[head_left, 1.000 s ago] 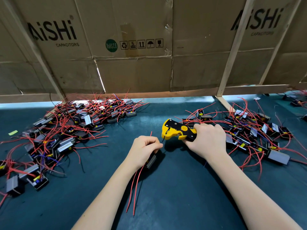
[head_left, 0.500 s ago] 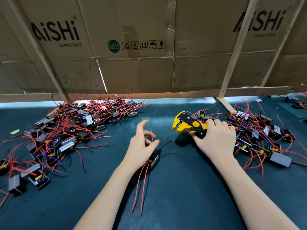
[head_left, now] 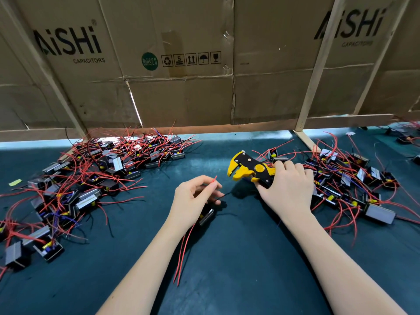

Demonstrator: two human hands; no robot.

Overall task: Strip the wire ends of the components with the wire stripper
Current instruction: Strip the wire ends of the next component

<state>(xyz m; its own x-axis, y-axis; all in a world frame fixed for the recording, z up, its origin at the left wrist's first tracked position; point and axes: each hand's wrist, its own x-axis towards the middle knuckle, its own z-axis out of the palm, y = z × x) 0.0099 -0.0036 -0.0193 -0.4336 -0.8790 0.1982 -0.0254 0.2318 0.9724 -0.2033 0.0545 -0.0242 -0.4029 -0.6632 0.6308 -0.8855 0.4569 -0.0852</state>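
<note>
Left hand [head_left: 193, 196] now pinches red wire [head_left: 213, 179]; earlier splayed.

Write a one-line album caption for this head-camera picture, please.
Left hand pinches a red wire end while the right hand holds the yellow wire stripper open beside it.

A matt dark-green mat covers the worktop [head_left: 227, 258]. The wire stripper [head_left: 251, 170] looks like glossy yellow and black plastic. Creased brown cardboard [head_left: 181, 94] hangs on pale bare-wood battens [head_left: 316, 71] at the far side.
</note>
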